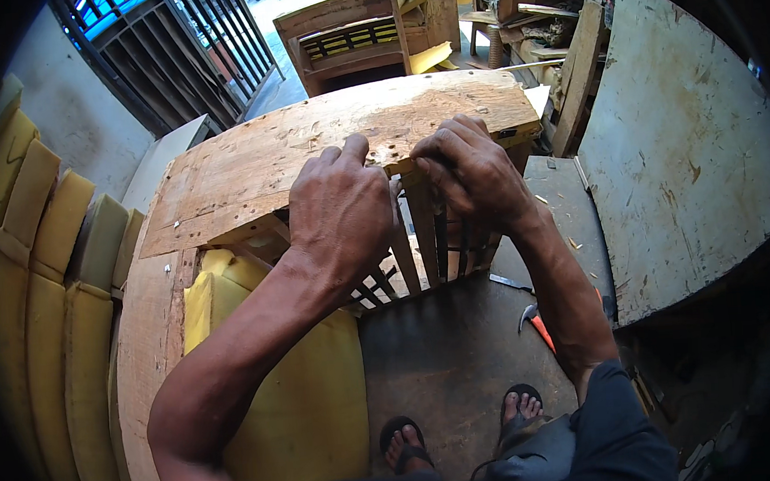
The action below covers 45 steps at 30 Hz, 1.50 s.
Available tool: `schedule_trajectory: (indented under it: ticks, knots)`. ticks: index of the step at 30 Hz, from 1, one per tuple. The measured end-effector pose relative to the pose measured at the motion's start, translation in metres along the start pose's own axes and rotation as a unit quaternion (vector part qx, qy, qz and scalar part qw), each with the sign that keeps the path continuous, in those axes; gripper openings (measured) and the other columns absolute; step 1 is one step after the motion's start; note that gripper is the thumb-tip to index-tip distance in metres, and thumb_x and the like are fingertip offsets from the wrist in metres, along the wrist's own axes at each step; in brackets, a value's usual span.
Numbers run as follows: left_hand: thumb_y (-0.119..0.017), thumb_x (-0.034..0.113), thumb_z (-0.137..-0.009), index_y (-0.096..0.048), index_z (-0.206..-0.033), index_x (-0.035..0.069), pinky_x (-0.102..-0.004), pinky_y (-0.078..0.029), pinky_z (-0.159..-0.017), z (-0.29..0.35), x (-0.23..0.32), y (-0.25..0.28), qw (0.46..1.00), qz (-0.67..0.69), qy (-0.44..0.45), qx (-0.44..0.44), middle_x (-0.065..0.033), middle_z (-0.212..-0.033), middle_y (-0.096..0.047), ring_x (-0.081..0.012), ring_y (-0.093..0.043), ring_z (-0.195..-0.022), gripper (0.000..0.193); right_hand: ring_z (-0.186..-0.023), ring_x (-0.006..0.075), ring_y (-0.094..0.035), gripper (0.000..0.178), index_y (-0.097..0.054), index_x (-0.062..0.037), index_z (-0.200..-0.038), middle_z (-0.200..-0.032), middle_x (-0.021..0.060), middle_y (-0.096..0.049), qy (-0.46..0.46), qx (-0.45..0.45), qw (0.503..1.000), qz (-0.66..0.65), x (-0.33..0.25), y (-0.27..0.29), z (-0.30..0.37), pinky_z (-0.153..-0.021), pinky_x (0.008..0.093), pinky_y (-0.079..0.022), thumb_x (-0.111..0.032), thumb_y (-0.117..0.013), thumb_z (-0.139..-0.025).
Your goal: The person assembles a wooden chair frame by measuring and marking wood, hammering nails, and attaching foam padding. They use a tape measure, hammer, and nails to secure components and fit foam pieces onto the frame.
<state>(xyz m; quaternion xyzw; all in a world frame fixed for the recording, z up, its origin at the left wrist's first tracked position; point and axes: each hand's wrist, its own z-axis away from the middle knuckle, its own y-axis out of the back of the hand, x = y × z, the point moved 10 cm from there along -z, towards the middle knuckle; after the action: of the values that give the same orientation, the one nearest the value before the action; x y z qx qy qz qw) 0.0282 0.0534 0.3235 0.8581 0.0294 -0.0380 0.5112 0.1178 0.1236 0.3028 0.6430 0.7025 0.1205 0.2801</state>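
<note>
Both hands grip the near edge of a worn plywood panel [335, 142] lying across a slatted wooden frame [420, 238]. The left hand [344, 212] curls over the edge, fingers closed on it; the right hand [473, 173] pinches it just beside. It looks like seating or prying the panel; next calls for a firm, even pull. A hammer [535, 319] lies below the right forearm.

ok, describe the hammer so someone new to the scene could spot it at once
Start at the worn plywood panel that both hands grip, then drop to the dark floor right of the yellow cushion. The hammer lies there beside the person's right forearm. Its orange handle and curved metal claw head set it apart from the wood scraps around.
</note>
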Motion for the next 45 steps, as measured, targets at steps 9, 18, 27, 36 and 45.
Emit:
schedule_trajectory:
  ticks: [9,18,27,36,45]
  knots:
    - [-0.075,0.019,-0.078,-0.071,-0.078,-0.002,-0.0426,-0.05,-0.083,0.004,0.005,-0.014,0.997,-0.06,-0.026,0.039,-0.0137,-0.098,-0.058,-0.0285,-0.061,-0.094,0.021,-0.09,0.032,-0.059,0.013,-0.061,-0.004,-0.098,-0.09,0.0122,-0.06,0.007,0.009,1.0,0.01,-0.004,0.0,-0.001,-0.087,0.0434,-0.045,-0.008,-0.07,-0.089]
    - [-0.077,0.015,-0.06,-0.071,-0.075,0.001,-0.0409,-0.049,-0.085,0.011,0.013,-0.02,0.996,-0.069,-0.043,0.025,-0.0131,-0.105,-0.056,-0.029,-0.058,-0.1,0.022,-0.09,0.0321,-0.058,0.014,-0.062,-0.004,-0.098,-0.09,0.0124,-0.059,0.022,0.012,0.999,0.024,-0.005,0.0,0.003,-0.085,0.043,-0.046,-0.01,-0.071,-0.088]
    - [-0.077,0.018,-0.055,-0.07,-0.073,0.002,-0.0408,-0.048,-0.084,0.009,0.017,-0.024,0.995,-0.083,-0.048,0.007,-0.0132,-0.105,-0.054,-0.0291,-0.056,-0.101,0.025,-0.091,0.0322,-0.057,0.013,-0.063,-0.0037,-0.098,-0.091,0.0127,-0.059,0.022,0.02,0.999,0.02,0.0,0.0,0.009,-0.087,0.0436,-0.047,-0.009,-0.07,-0.088]
    - [-0.076,0.018,-0.055,-0.07,-0.072,0.002,-0.0404,-0.048,-0.083,0.01,0.017,-0.023,0.994,-0.091,-0.051,0.015,-0.0129,-0.103,-0.053,-0.0293,-0.055,-0.1,0.024,-0.091,0.0323,-0.057,0.015,-0.063,-0.004,-0.099,-0.09,0.0124,-0.059,0.027,0.02,0.999,0.027,-0.003,-0.001,0.007,-0.087,0.0438,-0.047,-0.009,-0.07,-0.087]
    - [-0.076,0.017,-0.059,-0.071,-0.074,0.002,-0.0407,-0.047,-0.085,0.014,0.016,-0.027,0.995,-0.083,-0.052,0.002,-0.0133,-0.106,-0.054,-0.0292,-0.055,-0.102,0.022,-0.089,0.0318,-0.056,0.017,-0.062,-0.0045,-0.098,-0.089,0.0114,-0.057,0.043,0.022,0.998,0.032,-0.003,-0.002,0.007,-0.085,0.0443,-0.047,-0.008,-0.071,-0.085]
